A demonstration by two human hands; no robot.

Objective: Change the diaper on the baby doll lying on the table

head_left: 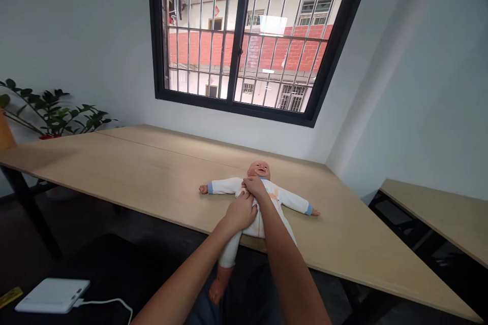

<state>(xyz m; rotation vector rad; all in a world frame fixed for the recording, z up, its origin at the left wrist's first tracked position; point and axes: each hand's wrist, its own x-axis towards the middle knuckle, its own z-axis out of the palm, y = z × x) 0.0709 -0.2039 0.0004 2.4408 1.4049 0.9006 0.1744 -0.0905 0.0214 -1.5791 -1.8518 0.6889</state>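
Observation:
A baby doll [259, 168] lies on its back on the table, arms stretched out and one leg hanging over the front edge. It wears a white bodysuit [231, 186] with blue cuffs and an orange print on the chest. My right hand [254, 186] is closed at the upper chest, just below the doll's neck, fingers bent into the cloth. Slightly lower, my left hand [242, 210] has its fingers curled together on the front of the bodysuit. Both hands nearly touch. My fingers hide the exact spot they pinch, and my right forearm covers part of the doll's body.
The light wooden table [152, 177] stretches to the wall under a barred window [244, 35]. A potted plant [53, 111] stands at the left. A white power bank [53, 294] with a cable lies at lower left. Another table [438, 203] is at the right.

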